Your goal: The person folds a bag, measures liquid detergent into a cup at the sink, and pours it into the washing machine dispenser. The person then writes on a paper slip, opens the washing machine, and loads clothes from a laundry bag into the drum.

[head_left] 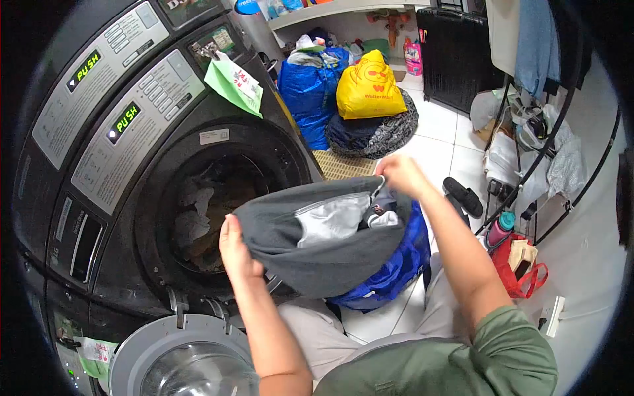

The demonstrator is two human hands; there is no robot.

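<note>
A dark grey garment [320, 270] stretched between two hands, before an open LG front-loading machine [129, 241].
The right hand [401, 177] pinches the garment's upper edge, while the left hand [239, 251] is at its opposite end, thumb and fingers partly hidden, so I cannot tell how firmly it holds; a pale grey patch [333, 221] shows in the cloth's middle. The garment hangs in the air above the person's lap, partly covering a blue bag [389, 280] on the tiled floor [432, 155]. Pale and brown laundry [195, 221] lies inside the drum, the round door [125, 356] swung open below, and the green display [124, 122] reads "PUSH". Farther back, a yellow plastic bag [370, 89] rests on a black patterned bundle [389, 132], beside a tall blue bag [304, 92].
</note>
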